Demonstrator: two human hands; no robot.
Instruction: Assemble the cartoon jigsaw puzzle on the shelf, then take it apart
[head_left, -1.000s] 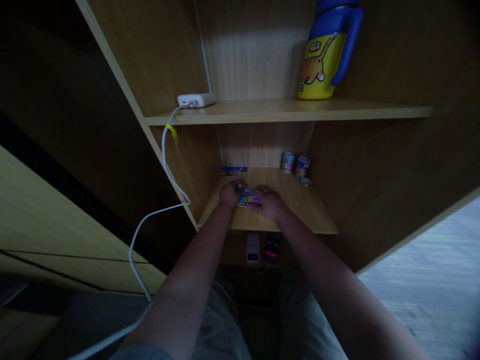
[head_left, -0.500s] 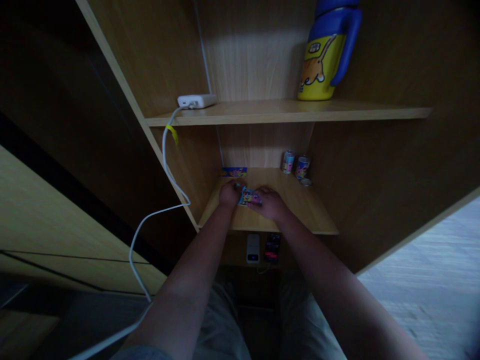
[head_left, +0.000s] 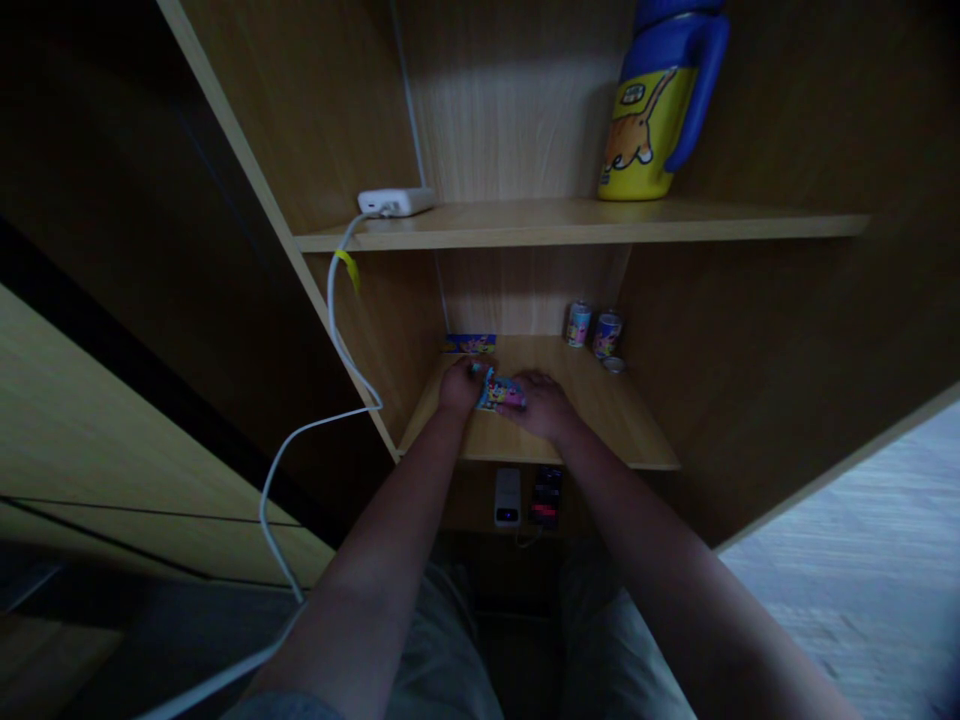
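Observation:
Above the lower shelf board, both hands hold a small light-blue wrapper [head_left: 503, 391] printed with pink and yellow cartoon figures. My left hand [head_left: 457, 385] is closed on its left end, fingers partly hidden behind it. My right hand [head_left: 541, 404] grips the right end, with the thumb at the near edge. A raised strip of the wrapper stands up beside the left fingers. Whether anything is inside it cannot be made out. Behind the hands, a blue printed strip [head_left: 470, 344] lies at the back left of the board.
Two small printed cans [head_left: 577, 325] stand at the back right, a round metal lid [head_left: 613, 365] before them. Above, the upper shelf [head_left: 517, 225] bears a yellow-blue jug [head_left: 643, 130] and a white power bank [head_left: 396, 202] with a dangling cable. Below lie another power bank [head_left: 508, 497] and a phone [head_left: 546, 497].
The wrapper's left part is bent up more beside my left fingers. Both hands keep nearly the same place, and the view has shifted very slightly.

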